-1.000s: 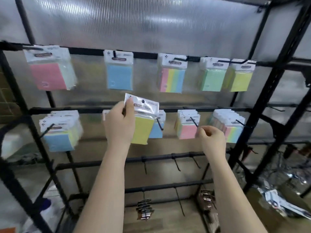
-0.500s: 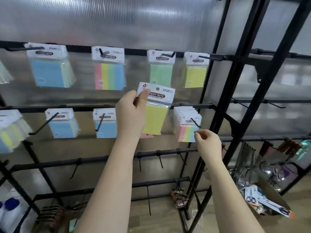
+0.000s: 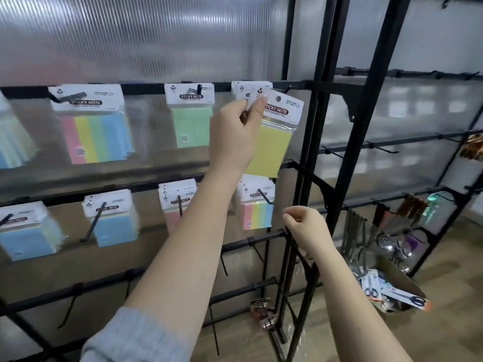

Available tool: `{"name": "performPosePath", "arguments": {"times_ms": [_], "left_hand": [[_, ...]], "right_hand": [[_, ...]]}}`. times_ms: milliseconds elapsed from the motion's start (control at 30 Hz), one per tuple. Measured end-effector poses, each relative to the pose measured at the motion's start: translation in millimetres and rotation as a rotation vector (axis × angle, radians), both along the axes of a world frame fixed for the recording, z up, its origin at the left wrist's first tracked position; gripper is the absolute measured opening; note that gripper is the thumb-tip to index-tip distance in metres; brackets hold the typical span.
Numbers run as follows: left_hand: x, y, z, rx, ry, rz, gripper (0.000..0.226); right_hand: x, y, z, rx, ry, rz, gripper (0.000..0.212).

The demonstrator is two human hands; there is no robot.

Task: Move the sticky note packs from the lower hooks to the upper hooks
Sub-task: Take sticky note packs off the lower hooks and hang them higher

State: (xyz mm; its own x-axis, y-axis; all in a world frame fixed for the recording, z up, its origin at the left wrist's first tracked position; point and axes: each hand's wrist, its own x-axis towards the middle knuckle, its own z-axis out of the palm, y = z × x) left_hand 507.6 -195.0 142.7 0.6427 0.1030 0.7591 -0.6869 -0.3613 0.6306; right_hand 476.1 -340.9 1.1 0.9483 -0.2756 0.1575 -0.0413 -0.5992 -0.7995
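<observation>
**Yellow pack raised to the upper row**

The left hand [image 3: 236,129] is lifted to the level of the upper rail [image 3: 146,88], the forearm stretched up from a grey knitted sleeve [image 3: 136,338]. The white header card of a yellow sticky note pack [image 3: 274,142] is pinched between thumb and forefinger; the pack is tilted, its punched hole close to the rightmost upper hook, where other packs [image 3: 245,90] are already hung. Whether the hole is on the hook cannot be told.

The right hand [image 3: 304,228] is held lower, just beside the striped packs on the lower hook [image 3: 257,210]; its fingers are curled, thumb and forefinger brought together, with nothing seen between them.

On the upper row a striped pack [image 3: 96,137] and a green pack [image 3: 192,126] are hung. On the lower row blue packs [image 3: 115,223] and pink packs [image 3: 173,207] are seen. The hooks are carried by a black metal rack [image 3: 337,142] backed by ribbed translucent sheeting [image 3: 130,35]. To the right, a cardboard box [image 3: 400,280] with scissors is set on a wooden floor [image 3: 444,322].
</observation>
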Motion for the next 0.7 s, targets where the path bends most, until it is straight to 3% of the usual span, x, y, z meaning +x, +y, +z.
{"name": "performPosePath", "arguments": {"times_ms": [167,700], "left_hand": [[29.1,-20.5,12.4,-0.015,-0.041,-0.053,0.048],[72.8,-31.7,4.3,-0.028,-0.019,0.057,0.055]], "right_hand": [[18.9,-7.8,-1.0,0.01,-0.02,-0.021,0.025],[67.2,-6.4,-6.6,0.048,0.007,0.009,0.021]]}}
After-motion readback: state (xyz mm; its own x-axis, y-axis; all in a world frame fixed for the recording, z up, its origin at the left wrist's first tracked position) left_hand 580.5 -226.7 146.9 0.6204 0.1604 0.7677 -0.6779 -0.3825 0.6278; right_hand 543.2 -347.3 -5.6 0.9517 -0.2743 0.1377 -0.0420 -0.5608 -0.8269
